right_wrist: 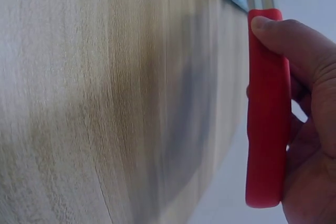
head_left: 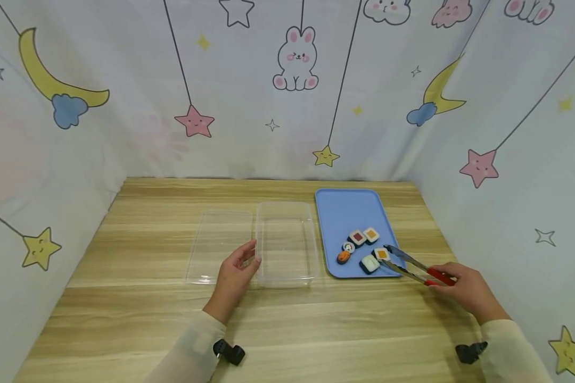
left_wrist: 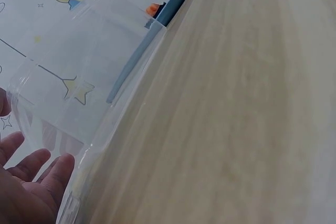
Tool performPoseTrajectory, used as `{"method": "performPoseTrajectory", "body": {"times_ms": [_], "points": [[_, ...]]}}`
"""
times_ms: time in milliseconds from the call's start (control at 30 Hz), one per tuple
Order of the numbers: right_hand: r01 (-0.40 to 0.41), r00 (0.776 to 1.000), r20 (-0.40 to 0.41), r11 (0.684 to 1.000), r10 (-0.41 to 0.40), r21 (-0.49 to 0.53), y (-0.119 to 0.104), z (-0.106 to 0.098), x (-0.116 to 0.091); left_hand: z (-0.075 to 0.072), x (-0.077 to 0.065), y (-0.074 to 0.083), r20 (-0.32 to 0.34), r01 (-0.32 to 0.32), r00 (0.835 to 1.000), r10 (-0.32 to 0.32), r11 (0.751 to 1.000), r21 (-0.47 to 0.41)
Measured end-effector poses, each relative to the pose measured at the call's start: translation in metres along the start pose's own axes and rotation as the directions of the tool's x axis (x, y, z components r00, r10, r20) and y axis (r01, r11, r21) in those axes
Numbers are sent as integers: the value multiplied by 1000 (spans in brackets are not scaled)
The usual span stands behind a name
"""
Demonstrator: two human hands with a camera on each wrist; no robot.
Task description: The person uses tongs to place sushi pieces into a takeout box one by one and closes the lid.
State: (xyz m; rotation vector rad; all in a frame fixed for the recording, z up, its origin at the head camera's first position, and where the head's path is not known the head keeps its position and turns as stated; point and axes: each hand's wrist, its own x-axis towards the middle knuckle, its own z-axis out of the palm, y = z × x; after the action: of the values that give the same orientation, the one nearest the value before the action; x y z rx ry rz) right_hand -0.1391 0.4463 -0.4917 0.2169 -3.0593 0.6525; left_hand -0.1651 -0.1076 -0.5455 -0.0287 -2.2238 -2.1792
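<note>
My right hand (head_left: 469, 290) grips a pair of tongs (right_wrist: 268, 114) by its red handles, the thumb lying along one of them. The tongs' metal tips reach over the right edge of a blue tray (head_left: 350, 205), one on either side of an orange-centred sushi roll (head_left: 381, 254). Right beside that roll lies a white-topped sushi piece (head_left: 369, 264). My left hand (head_left: 236, 272) is at the left wall of a clear plastic box (head_left: 287, 279), its fingers loosely bent and fingertips right at the wall. The box stands upright with its top uncovered.
A flat clear lid (head_left: 220, 239) lies left of the box, partly behind the left hand. Farther up the tray sit several other sushi pieces, among them a red-centred roll (head_left: 356, 238) and an orange-topped piece (head_left: 343, 257). A patterned curtain (head_left: 249, 154) borders the wooden table.
</note>
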Motion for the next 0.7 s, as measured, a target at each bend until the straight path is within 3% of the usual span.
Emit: {"method": "performPoseTrajectory", "body": {"times_ms": [467, 700], "points": [[-24, 1000, -5, 999, 24, 26, 1, 3, -1, 1, -1, 0, -13, -1, 1000, 0, 1000, -15], [2, 998, -65, 999, 0, 32, 0, 2, -1, 1, 0, -1, -2, -2, 1000, 2, 1000, -27]]}}
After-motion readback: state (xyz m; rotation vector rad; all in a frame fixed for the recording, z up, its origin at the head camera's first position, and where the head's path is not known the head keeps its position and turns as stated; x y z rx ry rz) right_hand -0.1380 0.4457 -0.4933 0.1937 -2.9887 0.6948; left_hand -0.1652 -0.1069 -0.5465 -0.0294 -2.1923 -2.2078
